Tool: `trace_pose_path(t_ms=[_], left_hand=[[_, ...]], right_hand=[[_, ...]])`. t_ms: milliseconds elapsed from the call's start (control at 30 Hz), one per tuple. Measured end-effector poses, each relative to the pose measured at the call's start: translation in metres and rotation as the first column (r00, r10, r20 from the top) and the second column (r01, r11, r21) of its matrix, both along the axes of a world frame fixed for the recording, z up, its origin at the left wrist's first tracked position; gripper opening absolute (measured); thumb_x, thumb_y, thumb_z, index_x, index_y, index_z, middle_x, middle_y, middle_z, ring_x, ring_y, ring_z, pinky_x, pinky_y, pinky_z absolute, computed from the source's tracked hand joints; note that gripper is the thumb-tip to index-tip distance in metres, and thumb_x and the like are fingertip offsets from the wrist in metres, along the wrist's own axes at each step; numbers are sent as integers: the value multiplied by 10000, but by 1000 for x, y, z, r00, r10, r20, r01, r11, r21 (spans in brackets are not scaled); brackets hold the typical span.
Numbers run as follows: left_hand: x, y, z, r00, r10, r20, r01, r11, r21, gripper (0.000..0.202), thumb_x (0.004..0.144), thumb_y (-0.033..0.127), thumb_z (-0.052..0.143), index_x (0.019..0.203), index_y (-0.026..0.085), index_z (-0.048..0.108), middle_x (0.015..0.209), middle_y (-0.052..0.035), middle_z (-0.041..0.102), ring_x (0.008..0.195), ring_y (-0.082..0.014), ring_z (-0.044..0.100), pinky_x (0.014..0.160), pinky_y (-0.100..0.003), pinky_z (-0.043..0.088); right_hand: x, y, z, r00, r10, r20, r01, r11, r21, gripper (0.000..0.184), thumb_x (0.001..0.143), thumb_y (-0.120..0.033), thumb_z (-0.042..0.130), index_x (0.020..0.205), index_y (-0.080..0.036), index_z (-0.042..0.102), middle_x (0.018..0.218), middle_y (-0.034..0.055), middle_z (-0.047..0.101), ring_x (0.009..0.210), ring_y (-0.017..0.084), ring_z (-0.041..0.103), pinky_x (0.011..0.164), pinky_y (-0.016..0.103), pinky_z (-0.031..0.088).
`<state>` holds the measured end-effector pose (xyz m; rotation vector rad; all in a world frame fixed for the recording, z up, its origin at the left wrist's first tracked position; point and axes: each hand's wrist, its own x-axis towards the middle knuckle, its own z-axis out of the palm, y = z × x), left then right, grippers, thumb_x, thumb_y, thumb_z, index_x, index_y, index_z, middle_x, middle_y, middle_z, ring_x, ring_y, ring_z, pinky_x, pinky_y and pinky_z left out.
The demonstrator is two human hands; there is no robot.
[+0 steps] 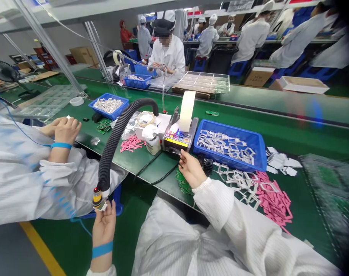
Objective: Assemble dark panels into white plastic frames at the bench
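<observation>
The left hand (103,221) is out past the table's near edge, over the floor, palm up, its fingertips pinching a small pale piece (101,207) right under the end of the black hose (107,153). The hose arches over the near edge from the table (134,163) (a co-worker's blue stool (119,207) stands close by, so space there is tight).

The right hand (191,166) reaches across the near edge to the tape dispenser (177,140), thumb and forefinger drawn together at its front lip; whether they grip anything, I cannot tell.

Room around this hand is narrow: circuit boards (183,183) by the near edge on its left, a blue bin (234,129) beyond to its right, white frames (239,182) spread before the bin's front wall, and pink strips (275,199) running towards the table's near edge.
</observation>
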<state>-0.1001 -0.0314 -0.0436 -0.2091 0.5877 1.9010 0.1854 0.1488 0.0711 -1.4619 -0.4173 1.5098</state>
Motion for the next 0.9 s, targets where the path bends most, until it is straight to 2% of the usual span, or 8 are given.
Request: trace_pose_path(t_ms=[167, 300, 333, 400, 467, 500, 667, 900], left_hand=[[57, 14, 5, 995, -83, 57, 85, 996, -39, 472, 958, 202, 219, 943, 214, 690, 905, -32, 764, 905, -124, 691, 865, -292, 537], [126, 35, 45, 956, -270, 112, 280, 957, -80, 349, 914, 102, 349, 999, 180, 679, 1013, -90, 737, 999, -185, 662, 940, -393, 489], [141, 40, 60, 942, -314, 118, 324, 943, -80, 310, 897, 93, 397, 986, 175, 683, 1020, -89, 734, 998, -185, 661, 956, -392, 474], [166, 48, 93, 895, -442, 56, 445, 893, -63, 238, 862, 106, 488, 950, 187, 694, 982, -55, 739, 942, -158, 671, 948, -337, 467], [184, 51, 120, 835, -549, -24, 549, 836, -20, 174, 796, 147, 607, 940, 184, 699, 939, -48, 737, 893, -150, 669, 881, -285, 484], [191, 51, 130, 815, -578, -41, 578, 816, -12, 186, 757, 169, 659, 936, 195, 702, 929, -36, 735, 886, -146, 664, 869, -272, 480], [209, 47, 145, 777, -622, -94, 625, 781, -3, 305, 630, 249, 778, 925, 225, 708, 960, -15, 729, 900, -132, 640, 919, -261, 428], [213, 47, 145, 777, -619, -115, 621, 783, -17, 302, 622, 236, 784, 914, 234, 704, 947, -3, 730, 889, -135, 637, 928, -289, 422]], right_hand=[[2, -10, 9, 998, 60, 17, -61, 995, 80, 192, 868, -320, 534, 795, -144, 560, 713, -27, 521, 542, 64, 453, 515, 209, 396], [8, -59, 36, 964, 256, 74, -267, 935, 235, 218, 703, -317, 679, 594, -171, 560, 653, -24, 505, 605, 101, 472, 622, 256, 396], [12, -73, 44, 939, 319, 130, -343, 894, 287, 195, 664, -290, 710, 578, -175, 578, 698, -9, 536, 684, 126, 509, 695, 278, 405], [19, -99, 57, 840, 393, 375, -529, 750, 398, 125, 671, -246, 697, 598, -189, 613, 912, 34, 588, 916, 192, 534, 855, 337, 376], [26, -115, 64, 691, 300, 658, -674, 595, 437, 89, 733, -224, 631, 646, -208, 622, 1154, 50, 542, 1114, 242, 460, 950, 402, 319], [29, -120, 66, 624, 214, 752, -712, 553, 433, 93, 760, -218, 598, 669, -215, 615, 1230, 48, 506, 1164, 255, 425, 964, 428, 306], [37, -115, 69, 511, -59, 858, -688, 570, 449, 113, 803, -214, 546, 695, -214, 577, 1295, 60, 471, 1193, 268, 409, 944, 454, 334], [44, -109, 70, 490, -107, 865, -663, 599, 449, 137, 821, -242, 528, 695, -219, 577, 1214, 66, 539, 1119, 265, 476, 914, 465, 344]])
